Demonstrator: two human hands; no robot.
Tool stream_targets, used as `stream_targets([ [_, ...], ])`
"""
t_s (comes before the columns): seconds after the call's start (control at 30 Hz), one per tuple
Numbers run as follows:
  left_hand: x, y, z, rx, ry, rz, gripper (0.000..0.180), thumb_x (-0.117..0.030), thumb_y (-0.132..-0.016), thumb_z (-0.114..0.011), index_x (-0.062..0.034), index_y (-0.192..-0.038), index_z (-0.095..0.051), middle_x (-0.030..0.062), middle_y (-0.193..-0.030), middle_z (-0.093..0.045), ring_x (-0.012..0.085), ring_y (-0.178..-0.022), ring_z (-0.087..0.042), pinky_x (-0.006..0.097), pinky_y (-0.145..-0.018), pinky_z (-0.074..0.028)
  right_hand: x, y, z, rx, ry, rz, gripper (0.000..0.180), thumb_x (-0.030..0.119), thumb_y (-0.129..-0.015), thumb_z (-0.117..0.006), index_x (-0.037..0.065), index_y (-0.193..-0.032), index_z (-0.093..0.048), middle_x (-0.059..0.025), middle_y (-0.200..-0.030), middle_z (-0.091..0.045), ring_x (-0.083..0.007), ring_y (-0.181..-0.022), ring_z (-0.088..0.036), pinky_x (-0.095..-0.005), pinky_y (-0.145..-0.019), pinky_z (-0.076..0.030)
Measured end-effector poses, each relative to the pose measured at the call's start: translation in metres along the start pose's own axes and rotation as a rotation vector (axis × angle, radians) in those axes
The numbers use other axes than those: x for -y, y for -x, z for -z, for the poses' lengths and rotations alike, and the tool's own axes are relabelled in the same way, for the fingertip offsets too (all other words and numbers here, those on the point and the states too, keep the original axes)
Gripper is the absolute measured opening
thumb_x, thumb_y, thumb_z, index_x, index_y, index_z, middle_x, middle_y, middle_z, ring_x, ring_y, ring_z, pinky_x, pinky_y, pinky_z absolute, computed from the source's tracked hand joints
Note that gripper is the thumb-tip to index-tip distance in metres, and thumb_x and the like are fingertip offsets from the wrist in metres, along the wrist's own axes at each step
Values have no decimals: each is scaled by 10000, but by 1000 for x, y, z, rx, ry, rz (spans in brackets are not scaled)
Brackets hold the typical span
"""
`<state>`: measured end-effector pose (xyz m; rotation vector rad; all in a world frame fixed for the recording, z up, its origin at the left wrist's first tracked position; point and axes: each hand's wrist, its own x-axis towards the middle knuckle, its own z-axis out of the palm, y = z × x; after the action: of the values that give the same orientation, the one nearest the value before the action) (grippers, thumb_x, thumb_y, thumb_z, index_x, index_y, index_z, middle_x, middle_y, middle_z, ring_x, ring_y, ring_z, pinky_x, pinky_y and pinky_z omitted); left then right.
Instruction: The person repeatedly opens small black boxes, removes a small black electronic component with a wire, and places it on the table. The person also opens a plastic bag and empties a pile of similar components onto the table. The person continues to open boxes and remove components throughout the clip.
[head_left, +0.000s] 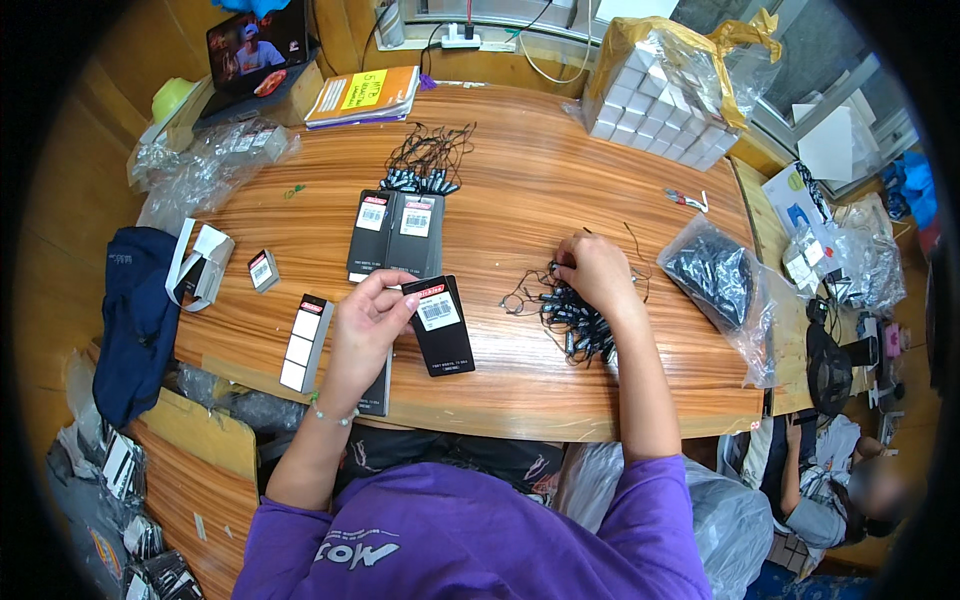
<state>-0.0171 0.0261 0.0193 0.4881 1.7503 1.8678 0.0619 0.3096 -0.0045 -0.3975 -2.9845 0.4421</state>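
Note:
My left hand [368,312] pinches a couple of overlapping black hang tags [447,345] by their upper left edge. The front tag carries a red label strip and a white barcode sticker. My right hand [594,270] is closed at the upper edge of a tangled pile of black tag strings [582,330] with small plastic ends; its fingertips pinch one of the strings. Beyond my left hand lie two stacks of stickered black tags [415,235], with strung cords [425,160] fanned out behind them. Under my left wrist another dark tag stack [376,390] is partly hidden.
Left of my arm are a tag strip with white stickers [303,345], a small sticker stack [263,270] and a white roll [205,260]. At right lie a bag of black strings [712,275] and pliers [687,200]. A bag of white boxes [660,100] stands behind; a person [835,490] sits at right.

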Motion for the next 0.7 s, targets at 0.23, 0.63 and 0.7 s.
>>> stream_targets([
  [0.23, 1, -4, -7, 101, 35, 5, 184, -82, -887, -530, -10, -1055, -512, 62, -882, -642, 71, -759, -592, 188, -647, -479, -15, -7, 6, -100, -487, -26, 130, 139, -778, -596, 23, -820, -633, -87, -769, -606, -202, -724, -568, -321, -651, -443],
  [0.63, -29, -56, -48, 352, -11, -307, 138, -72, -879, -535, 2, -984, -582, 102, -1208, -524, 113, -928, -562, 249, -775, -480, 63, -27, 47, -84, -1756, -29, 115, 177, -859, -554, 76, -888, -601, -38, -900, -626, -111, -845, -541, -279, -732, -410],
  [0.7, -32, -62, -55, 407, 49, -233, 141, -80, -873, -553, -11, -991, -587, 69, -1122, -561, 88, -854, -562, 235, -743, -472, 74, -26, 34, -64, -1775, -50, 143, 181, -840, -582, 67, -922, -609, -40, -945, -624, -109, -890, -532, -304, -770, -415],
])
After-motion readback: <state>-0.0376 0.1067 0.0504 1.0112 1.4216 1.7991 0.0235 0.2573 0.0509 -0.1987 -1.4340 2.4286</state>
